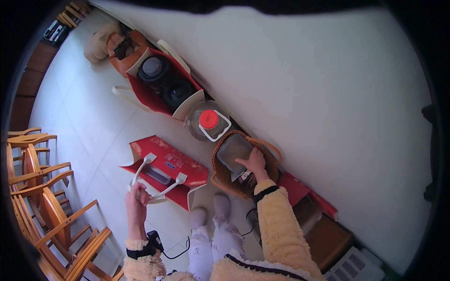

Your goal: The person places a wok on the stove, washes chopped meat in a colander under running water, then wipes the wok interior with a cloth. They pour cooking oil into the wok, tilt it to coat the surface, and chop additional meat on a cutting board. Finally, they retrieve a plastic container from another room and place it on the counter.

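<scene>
My left hand [137, 194] is closed around a white handle of a red paper gift bag [180, 161]. The bag stands tilted on the floor, with a clear, box-like thing [158, 176] showing inside. My right hand [254, 164] reaches into a brown woven basket [216, 177] by the wall. Its thumb and fingers grip the edge of a translucent grey plastic container [233, 149] in the basket. Below that hand, a small dark, shiny package [245, 177] is partly hidden.
A large clear jug with a red cap [209, 119] stands beyond the basket. Behind it, another red bag [136, 91] holds dark appliance-like items. Stacked wooden chairs [51, 206] are at the left; a brown box [328, 236] lies near right. My feet are close to the red bag.
</scene>
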Available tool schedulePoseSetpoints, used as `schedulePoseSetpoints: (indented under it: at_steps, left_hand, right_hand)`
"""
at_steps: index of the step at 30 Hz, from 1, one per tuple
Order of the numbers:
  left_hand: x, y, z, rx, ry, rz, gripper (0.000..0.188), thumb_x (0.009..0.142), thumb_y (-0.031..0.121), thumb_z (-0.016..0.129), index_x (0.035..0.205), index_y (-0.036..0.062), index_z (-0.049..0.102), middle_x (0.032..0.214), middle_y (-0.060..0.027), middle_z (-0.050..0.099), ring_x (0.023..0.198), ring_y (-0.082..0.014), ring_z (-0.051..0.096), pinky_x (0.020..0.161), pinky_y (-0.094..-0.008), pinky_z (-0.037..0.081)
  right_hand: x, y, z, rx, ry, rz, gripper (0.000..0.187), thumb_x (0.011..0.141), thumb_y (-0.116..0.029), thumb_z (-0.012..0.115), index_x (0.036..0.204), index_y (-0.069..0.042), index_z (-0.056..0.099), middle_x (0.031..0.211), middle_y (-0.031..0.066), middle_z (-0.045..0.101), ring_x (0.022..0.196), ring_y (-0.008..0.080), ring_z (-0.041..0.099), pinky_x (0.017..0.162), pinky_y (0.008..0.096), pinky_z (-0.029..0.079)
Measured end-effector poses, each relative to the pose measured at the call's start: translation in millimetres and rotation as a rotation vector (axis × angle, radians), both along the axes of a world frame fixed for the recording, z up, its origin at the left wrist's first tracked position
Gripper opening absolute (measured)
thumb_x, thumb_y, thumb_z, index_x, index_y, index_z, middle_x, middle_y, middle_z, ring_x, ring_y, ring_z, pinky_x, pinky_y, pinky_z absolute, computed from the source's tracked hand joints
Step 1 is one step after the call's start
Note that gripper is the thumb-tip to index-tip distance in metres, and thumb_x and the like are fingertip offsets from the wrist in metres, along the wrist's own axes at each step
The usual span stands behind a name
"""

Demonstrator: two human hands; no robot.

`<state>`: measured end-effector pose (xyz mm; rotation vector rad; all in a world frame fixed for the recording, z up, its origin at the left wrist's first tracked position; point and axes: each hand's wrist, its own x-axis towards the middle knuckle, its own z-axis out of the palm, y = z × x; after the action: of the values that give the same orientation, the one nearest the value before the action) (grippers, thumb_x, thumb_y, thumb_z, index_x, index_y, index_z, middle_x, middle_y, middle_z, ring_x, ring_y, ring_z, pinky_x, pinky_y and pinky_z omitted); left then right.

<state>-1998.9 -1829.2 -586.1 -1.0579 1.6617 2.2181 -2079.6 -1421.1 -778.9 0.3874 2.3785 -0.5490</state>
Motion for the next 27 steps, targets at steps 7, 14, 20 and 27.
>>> schedulePoseSetpoints:
  at_steps: [7,14,20,27]
  left_hand:
    - [-15.5,50.4,-23.7,-0.407,-0.203,0.121,0.044,0.085,0.017,0.065,0.119,-0.0034,0.045,0.107,-0.0083,0.050,0.099,-0.0168,0.050,0.094,-0.0321,0.039]
    - [9.0,221.5,-72.7,-0.008,0.190,-0.124,0.053,0.079,-0.007,0.055,0.129,-0.0033,0.040,0.128,-0.0126,0.047,0.122,-0.0238,0.044,0.106,-0.0341,0.031]
    - [-45.8,252.5,-264.4,0.610,-0.448,0.170,0.026,0.069,-0.003,0.057,0.095,-0.0058,0.058,0.096,-0.0153,0.058,0.091,-0.0284,0.055,0.079,-0.0355,0.045]
    - [-38.3,235.4,-240.7,0.440,-0.501,-0.002,0.020,0.068,-0.003,0.059,0.084,0.0078,0.054,0.085,-0.0052,0.053,0.076,-0.0171,0.048,0.060,-0.0285,0.036]
  right_hand:
    - [-8.2,12.0,-9.9,0.033,0.036,0.018,0.105,0.061,-0.072,0.066,0.132,0.002,0.041,0.130,0.0266,0.044,0.126,0.0399,0.037,0.102,0.0446,0.033]
    - [-4.6,11.6,-13.1,0.049,0.048,0.019,0.100,0.061,-0.072,0.066,0.134,-0.008,0.043,0.133,0.0210,0.045,0.124,0.0407,0.038,0.102,0.0513,0.030]
    - [-4.5,16.3,-17.6,-0.047,-0.026,-0.098,0.094,0.063,-0.067,0.069,0.133,-0.009,0.046,0.131,0.0198,0.048,0.125,0.0374,0.039,0.103,0.0456,0.032]
    - [13.7,16.8,-9.8,-0.087,0.169,-0.081,0.080,0.066,-0.054,0.073,0.127,-0.008,0.052,0.117,0.0212,0.056,0.110,0.0362,0.049,0.095,0.0441,0.037]
